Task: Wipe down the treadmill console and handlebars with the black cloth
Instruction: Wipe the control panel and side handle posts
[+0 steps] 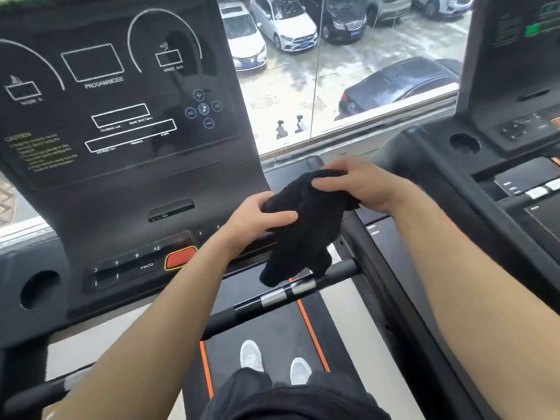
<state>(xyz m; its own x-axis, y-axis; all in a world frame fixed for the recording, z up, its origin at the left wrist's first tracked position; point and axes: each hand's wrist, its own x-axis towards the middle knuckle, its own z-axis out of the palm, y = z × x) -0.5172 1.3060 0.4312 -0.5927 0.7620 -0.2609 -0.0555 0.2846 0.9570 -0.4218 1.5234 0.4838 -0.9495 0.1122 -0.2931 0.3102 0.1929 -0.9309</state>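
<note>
The black cloth [306,225] hangs bunched between both hands, over the right end of the console base. My left hand [257,219] grips its left edge, thumb on top. My right hand [360,184] pinches its upper right part. The cloth's lower corner dangles just above the front handlebar [291,294], a black bar with silver sensor bands. The dark treadmill console [121,116] rises at the left with white display outlines and a red stop button [181,257]. The right side handlebar [391,286] runs down below my right forearm.
A second treadmill [515,165] stands close on the right. A window behind shows parked cars outside. A round cup holder [39,289] sits at the console's left. My feet in white shoes [274,360] stand on the belt with orange stripes.
</note>
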